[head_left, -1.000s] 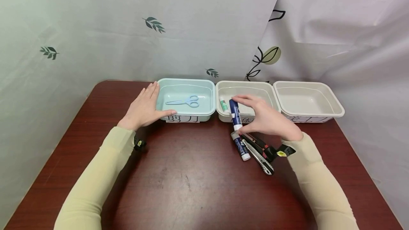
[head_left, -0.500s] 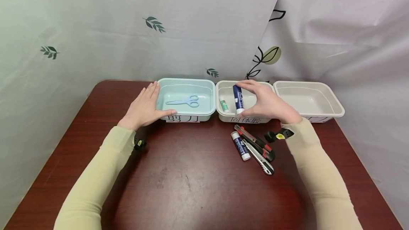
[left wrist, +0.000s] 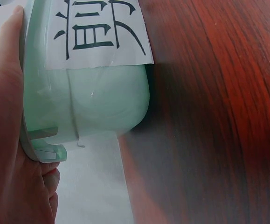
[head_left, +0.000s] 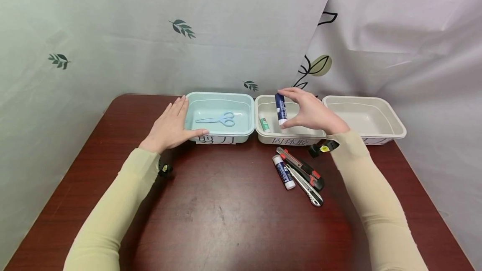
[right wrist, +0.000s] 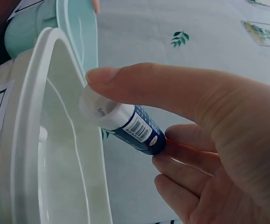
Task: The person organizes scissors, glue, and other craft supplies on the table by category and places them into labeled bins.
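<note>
My right hand pinches a blue glue stick by its ends over the middle cream bin. In the right wrist view the thumb presses the white end of the glue stick, with fingertips at its dark end. A small green glue stick lies inside that bin. My left hand rests on the left end of the light blue bin, fingers straight, thumb along the front rim. Light blue scissors lie in it. The left wrist view shows the bin's paper label.
Another blue glue stick, a red-black utility knife and a silver-black utility knife lie together on the brown table. A second cream bin stands at the right. A patterned cloth hangs behind.
My right hand has lifted the blue glue stick away from the things on the table, up and over the middle bin. The left hand has stayed in place.
</note>
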Demonstrator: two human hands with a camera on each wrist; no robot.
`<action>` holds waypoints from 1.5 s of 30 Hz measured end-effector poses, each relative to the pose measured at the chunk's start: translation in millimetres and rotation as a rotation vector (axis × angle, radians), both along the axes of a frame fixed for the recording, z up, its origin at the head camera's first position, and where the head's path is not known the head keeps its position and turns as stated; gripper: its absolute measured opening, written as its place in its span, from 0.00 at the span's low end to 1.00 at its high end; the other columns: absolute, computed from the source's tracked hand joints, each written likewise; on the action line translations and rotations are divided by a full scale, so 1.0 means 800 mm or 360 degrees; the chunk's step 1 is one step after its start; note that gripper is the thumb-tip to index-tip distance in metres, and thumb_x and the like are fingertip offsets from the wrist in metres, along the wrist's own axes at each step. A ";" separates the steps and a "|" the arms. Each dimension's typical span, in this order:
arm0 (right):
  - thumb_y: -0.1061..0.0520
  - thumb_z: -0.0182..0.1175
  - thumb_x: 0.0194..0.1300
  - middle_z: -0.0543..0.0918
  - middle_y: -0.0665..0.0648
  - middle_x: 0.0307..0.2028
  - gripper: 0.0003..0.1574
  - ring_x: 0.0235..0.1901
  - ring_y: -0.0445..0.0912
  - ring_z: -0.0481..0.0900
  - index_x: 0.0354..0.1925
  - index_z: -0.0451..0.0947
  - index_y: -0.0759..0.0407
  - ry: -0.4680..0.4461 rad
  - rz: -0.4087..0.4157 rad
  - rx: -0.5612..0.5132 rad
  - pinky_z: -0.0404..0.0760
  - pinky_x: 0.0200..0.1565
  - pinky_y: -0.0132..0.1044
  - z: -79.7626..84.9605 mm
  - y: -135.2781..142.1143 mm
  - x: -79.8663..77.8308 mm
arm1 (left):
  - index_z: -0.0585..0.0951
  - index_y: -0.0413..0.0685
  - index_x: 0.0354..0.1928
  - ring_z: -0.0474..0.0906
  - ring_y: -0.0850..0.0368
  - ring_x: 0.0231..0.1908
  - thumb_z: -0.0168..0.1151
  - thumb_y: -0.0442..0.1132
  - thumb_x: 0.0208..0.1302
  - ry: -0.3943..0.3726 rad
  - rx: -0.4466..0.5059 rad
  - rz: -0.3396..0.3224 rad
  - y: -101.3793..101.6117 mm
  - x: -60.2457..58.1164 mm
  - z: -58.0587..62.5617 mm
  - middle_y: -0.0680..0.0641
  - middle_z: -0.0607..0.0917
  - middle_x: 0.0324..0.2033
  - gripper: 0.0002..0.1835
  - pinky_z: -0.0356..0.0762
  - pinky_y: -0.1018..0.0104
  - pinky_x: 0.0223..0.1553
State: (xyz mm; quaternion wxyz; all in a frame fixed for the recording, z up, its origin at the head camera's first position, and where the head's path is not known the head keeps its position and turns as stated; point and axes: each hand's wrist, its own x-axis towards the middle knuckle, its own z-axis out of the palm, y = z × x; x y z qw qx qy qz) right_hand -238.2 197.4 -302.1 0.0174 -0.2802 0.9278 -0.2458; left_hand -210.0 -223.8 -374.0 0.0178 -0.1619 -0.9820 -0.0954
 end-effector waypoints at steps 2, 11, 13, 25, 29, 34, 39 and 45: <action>0.47 0.84 0.44 0.67 0.57 0.73 0.66 0.71 0.56 0.63 0.76 0.64 0.56 -0.0002 -0.0009 0.0023 0.64 0.69 0.57 -0.004 0.000 -0.003 | 0.44 0.30 0.79 0.39 0.41 0.78 0.52 0.80 0.60 -0.0001 -0.0003 0.0001 0.000 0.000 0.000 0.33 0.45 0.79 0.67 0.38 0.48 0.77; 0.43 0.80 0.52 0.65 0.60 0.74 0.61 0.73 0.56 0.61 0.76 0.64 0.59 -0.0014 -0.0025 0.0028 0.62 0.70 0.55 -0.019 0.008 -0.003 | 0.45 0.30 0.79 0.40 0.41 0.78 0.52 0.80 0.60 -0.0012 0.0016 0.0002 0.003 0.003 0.003 0.33 0.46 0.78 0.67 0.37 0.48 0.77; 0.43 0.80 0.53 0.66 0.60 0.73 0.59 0.73 0.57 0.60 0.76 0.65 0.59 -0.0017 -0.0030 0.0001 0.62 0.71 0.55 -0.019 0.010 -0.002 | 0.45 0.30 0.79 0.39 0.41 0.78 0.52 0.80 0.59 -0.0013 0.0011 0.0008 0.003 0.002 0.002 0.33 0.45 0.79 0.67 0.37 0.48 0.77; 0.50 0.81 0.52 0.71 0.64 0.70 0.55 0.70 0.58 0.65 0.72 0.69 0.63 0.0064 0.0023 -0.0108 0.64 0.70 0.54 -0.015 0.017 0.013 | 0.45 0.31 0.79 0.39 0.41 0.78 0.52 0.81 0.58 -0.0006 0.0022 0.0006 0.002 0.000 -0.001 0.34 0.45 0.79 0.68 0.37 0.48 0.77; 0.50 0.82 0.50 0.72 0.63 0.69 0.56 0.69 0.57 0.67 0.72 0.69 0.63 0.0108 0.0030 -0.0120 0.65 0.69 0.53 -0.013 0.019 0.019 | 0.45 0.30 0.79 0.40 0.41 0.78 0.52 0.81 0.58 -0.0004 0.0021 0.0005 0.002 0.000 -0.001 0.34 0.45 0.79 0.68 0.37 0.48 0.77; 0.52 0.83 0.49 0.73 0.63 0.68 0.58 0.69 0.55 0.68 0.72 0.68 0.66 0.0131 0.0095 -0.0149 0.65 0.69 0.51 -0.009 0.018 0.031 | 0.45 0.30 0.79 0.39 0.42 0.78 0.52 0.81 0.58 -0.0017 0.0026 0.0005 0.002 0.001 0.000 0.34 0.45 0.79 0.68 0.36 0.50 0.77; 0.53 0.82 0.49 0.73 0.63 0.68 0.57 0.69 0.55 0.67 0.72 0.68 0.67 0.0144 0.0164 -0.0136 0.65 0.70 0.50 -0.006 0.016 0.047 | 0.45 0.30 0.79 0.39 0.42 0.78 0.52 0.81 0.59 -0.0013 0.0020 -0.0001 0.002 0.000 -0.001 0.33 0.45 0.79 0.68 0.36 0.50 0.77; 0.50 0.83 0.48 0.74 0.62 0.68 0.59 0.68 0.55 0.69 0.72 0.67 0.66 0.0208 0.0248 -0.0099 0.66 0.69 0.50 -0.003 0.013 0.062 | 0.45 0.30 0.79 0.40 0.41 0.78 0.53 0.80 0.59 -0.0001 0.0015 -0.0008 0.001 -0.001 -0.002 0.33 0.46 0.78 0.67 0.37 0.48 0.77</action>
